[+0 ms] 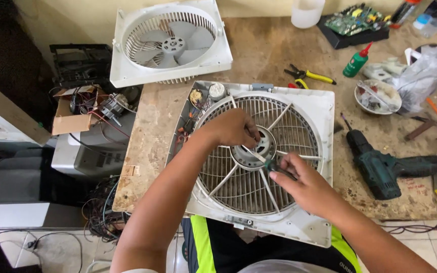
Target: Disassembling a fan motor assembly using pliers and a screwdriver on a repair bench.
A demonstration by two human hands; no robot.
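Note:
A white square fan housing (319, 108) with a round grille lies flat on the worn workbench in front of me. My left hand (231, 127) rests on the grille, fingers curled at the round metal motor hub (264, 146) in its middle. My right hand (302, 184) grips a dark-handled screwdriver (274, 164) whose thin shaft points up and left into the hub. Wires, a capacitor and small parts (206, 96) sit exposed in the housing's upper left corner.
A second white fan frame with blades (170, 43) leans at the back. A green cordless drill (385, 169), yellow-handled pliers (309, 77), a green bottle (356, 61), a dish of small parts (378, 97), a plastic bag (426, 73) and a circuit board (355, 19) lie to the right.

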